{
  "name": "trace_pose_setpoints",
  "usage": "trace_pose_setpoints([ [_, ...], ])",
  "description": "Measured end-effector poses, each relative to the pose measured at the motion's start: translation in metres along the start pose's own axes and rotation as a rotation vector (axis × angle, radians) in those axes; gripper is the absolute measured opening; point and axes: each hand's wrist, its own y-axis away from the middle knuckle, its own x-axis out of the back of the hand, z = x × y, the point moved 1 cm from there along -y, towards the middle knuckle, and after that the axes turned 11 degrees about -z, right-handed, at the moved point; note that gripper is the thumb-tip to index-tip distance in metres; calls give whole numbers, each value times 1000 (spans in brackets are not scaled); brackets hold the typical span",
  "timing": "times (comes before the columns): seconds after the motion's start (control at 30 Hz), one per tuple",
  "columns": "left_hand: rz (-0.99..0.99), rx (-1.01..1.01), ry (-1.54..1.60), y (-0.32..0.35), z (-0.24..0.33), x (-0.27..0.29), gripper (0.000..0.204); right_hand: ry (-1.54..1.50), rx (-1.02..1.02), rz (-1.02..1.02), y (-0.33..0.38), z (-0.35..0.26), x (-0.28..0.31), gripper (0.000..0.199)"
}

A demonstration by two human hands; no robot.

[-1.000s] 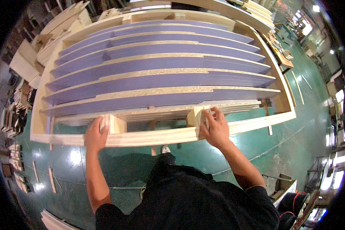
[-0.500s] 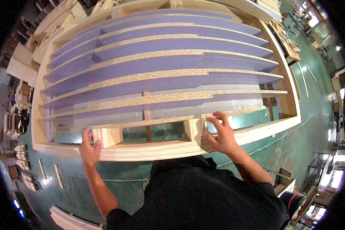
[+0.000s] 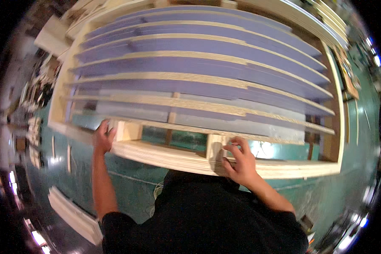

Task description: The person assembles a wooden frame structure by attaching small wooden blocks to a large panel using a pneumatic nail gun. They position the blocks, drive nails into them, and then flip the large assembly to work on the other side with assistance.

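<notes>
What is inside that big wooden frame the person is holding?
Inside the wooden frame lie long purple panels alternating with pale chipboard strips, overlapping like slats. Short wooden blocks sit by the left hand and right hand. Whatever supports the slats underneath is covered.

One head-worn fisheye view looks steeply down and forward, close over the frame [image 3: 224,163], which fills the upper picture; edges bend near the rim.

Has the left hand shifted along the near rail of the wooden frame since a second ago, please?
Cannot tell for sure: the camera moved. The left hand grips the near rail beside the same small wooden block, so it seems roughly in place.
</notes>
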Motion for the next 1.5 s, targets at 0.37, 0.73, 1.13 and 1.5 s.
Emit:
trace_pose_setpoints([
  [0.37,59,-167,-1,12,3,3,37,52,-44,2,-2,-7,-5,39],
  [0.73,8,-152,-194,0,-6,8,37,-12,-129,-4,-7,-19,-8,33],
  [1.13,15,-127,-152,6,1,7,36,77,-200,142,-6,-12,-16,35],
  [1.5,81,-253,-142,5,-15,1,49,124,-398,250,-4,-9,-26,41],
])
